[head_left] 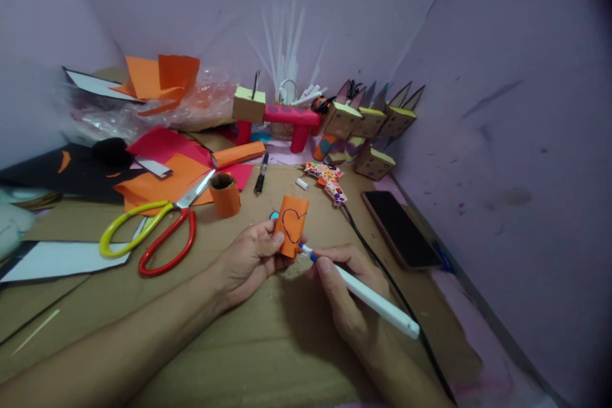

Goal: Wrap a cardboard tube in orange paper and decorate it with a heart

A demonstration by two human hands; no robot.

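Note:
My left hand (255, 258) holds a small orange roll (291, 220) upright, thumb on its front and fingers behind. A dark heart outline is drawn on the roll's front face. In my right hand (347, 280) is a white marker (377, 301) with a blue tip end, pinched between thumb and fingers. The marker's tip is at the lower right edge of the roll, by the end of the heart line. A small blue round piece (274, 215) shows just behind the left fingers.
Scissors (167, 236), an orange tube (224, 196) and orange paper lie left. A black pen (261, 173), a patterned glue gun (329, 182) with a black cord (377, 255), and a phone (400, 228) lie beyond and right. Cardboard figures (373, 162) stand at the back.

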